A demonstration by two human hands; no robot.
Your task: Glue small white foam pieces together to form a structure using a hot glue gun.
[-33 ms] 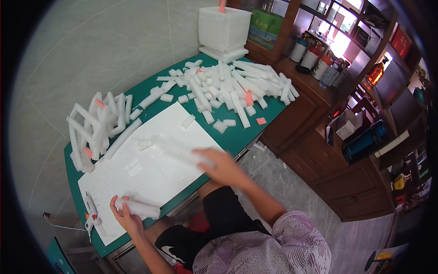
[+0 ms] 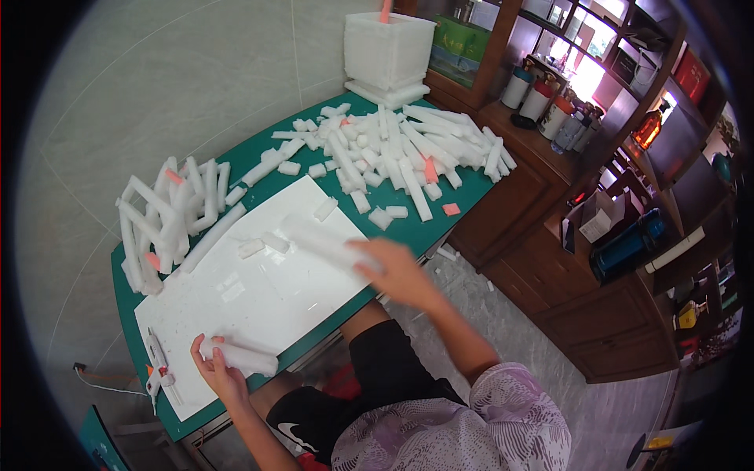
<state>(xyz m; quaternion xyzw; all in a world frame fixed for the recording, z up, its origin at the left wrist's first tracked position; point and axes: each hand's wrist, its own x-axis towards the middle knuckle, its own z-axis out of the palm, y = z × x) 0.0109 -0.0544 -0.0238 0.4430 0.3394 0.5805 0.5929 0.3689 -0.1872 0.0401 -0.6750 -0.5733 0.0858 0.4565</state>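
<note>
On the white board [image 2: 267, 298], the left hand [image 2: 216, 369] clamps a foam block [image 2: 239, 357]; the right hand [image 2: 397, 271] grips a blurred foam strip [image 2: 326, 243] (joining seems next, needing alignment).

Long white foam strips [image 2: 408, 153], matt and slightly grainy, lie heaped on the smooth green table top [image 2: 271, 177], which has a dull sheen. The large white flat board [image 2: 267, 298] looks like matt foam or card; which one cannot be told. The short white foam block [image 2: 239, 357] held in the left hand [image 2: 216, 373] is matt, with soft edges. The white square foam box [image 2: 389, 51] has a rough, beaded surface. The dark brown wooden cabinet [image 2: 542, 243] is varnished and semi-glossy. The pale floor tiles [image 2: 157, 86] are smooth and faintly shiny.
</note>
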